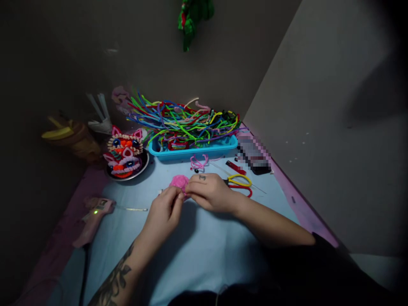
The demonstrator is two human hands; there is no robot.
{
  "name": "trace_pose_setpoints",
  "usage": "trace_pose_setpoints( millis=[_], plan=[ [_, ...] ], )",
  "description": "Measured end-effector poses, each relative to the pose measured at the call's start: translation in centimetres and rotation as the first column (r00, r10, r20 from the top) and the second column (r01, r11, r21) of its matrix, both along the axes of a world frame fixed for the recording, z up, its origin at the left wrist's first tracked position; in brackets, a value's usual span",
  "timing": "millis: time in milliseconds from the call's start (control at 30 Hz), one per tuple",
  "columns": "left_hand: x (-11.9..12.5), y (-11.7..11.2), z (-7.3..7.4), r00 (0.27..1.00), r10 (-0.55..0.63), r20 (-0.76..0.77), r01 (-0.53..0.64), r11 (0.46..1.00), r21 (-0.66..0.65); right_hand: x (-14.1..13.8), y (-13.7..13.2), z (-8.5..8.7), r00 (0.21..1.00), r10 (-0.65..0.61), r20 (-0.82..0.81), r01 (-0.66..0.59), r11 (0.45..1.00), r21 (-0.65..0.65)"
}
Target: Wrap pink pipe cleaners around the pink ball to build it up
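Between my hands, just above the light blue table cover, is a round pink piece of coiled pipe cleaner (180, 182). My left hand (165, 207) pinches its near edge with thumb and forefinger. From the other side my right hand (212, 192) closes on its right edge, the fingertips of both hands nearly meeting. The fingers cover the lower part of the piece. Scissors (239, 181) with one yellow and one red handle lie behind my right hand, their blades partly hidden. Farther back rests a looped pink pipe-cleaner piece (199, 162).
A blue tray (194, 154) heaped with colourful pipe cleaners (185, 121) stands at the back. Left of it, a metal bowl (129, 177) holds fuzzy animal-face pieces. A lit glue gun (97, 219) lies at left, its cord trailing forward. At right are a red strip (236, 167) and a phone (259, 163).
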State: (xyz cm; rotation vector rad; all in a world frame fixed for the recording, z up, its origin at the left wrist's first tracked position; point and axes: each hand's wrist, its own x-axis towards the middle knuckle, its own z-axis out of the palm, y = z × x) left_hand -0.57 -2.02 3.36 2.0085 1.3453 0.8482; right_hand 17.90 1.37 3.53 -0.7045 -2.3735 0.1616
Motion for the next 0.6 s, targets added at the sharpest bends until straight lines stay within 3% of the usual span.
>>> trace_pose_setpoints(
  millis=[133,267,367,500,600],
  plan=[
    [0.03,0.31,-0.01,0.998,-0.053,0.016,0.055,0.987,-0.152,0.31,0.32,-0.3,0.99,0.063,0.127,-0.09,0.969,0.228],
    [-0.32,0.73,-0.24,0.989,-0.092,0.112,0.127,0.922,-0.365,0.45,0.6,-0.59,0.977,0.132,0.167,-0.181,0.927,0.329],
    [-0.6,0.84,-0.14,0.985,-0.056,0.163,0.121,0.897,-0.425,0.54,0.83,-0.66,0.984,0.104,0.143,-0.142,0.946,0.292],
    [-0.68,0.74,0.51,0.985,0.036,0.17,0.033,0.92,-0.39,0.66,1.01,-0.53,0.992,0.091,0.093,-0.102,0.987,0.127],
    [-0.56,0.62,0.7,0.983,0.047,0.177,0.021,0.93,-0.366,0.57,0.9,-0.45,0.994,0.071,0.086,-0.078,0.994,0.079]
  ],
)
